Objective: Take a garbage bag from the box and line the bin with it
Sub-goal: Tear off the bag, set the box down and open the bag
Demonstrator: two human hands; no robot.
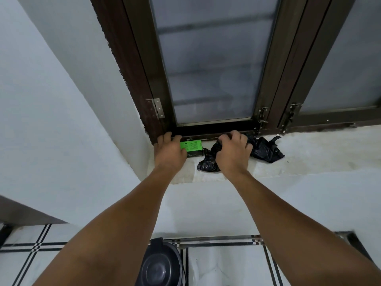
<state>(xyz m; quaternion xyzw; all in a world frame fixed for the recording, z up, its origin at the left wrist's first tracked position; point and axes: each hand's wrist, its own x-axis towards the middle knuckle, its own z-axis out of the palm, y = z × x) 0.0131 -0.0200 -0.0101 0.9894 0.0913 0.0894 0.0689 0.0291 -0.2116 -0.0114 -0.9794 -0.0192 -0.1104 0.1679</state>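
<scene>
On the sill, the left hand clasps the left end of the green box. Just beside it, the right hand clutches the black garbage bag. The bin stands below, between the forearms.

head cam, wide-angle | faces forward and down toward the wall | pretty near the sill and window | floor well below, at frame bottom | just one view

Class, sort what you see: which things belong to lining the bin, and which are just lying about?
Job: box, held by left hand; bag, gripped by right hand; bin on the floor.
Lying about: window, hinge, latch, sill.
</scene>
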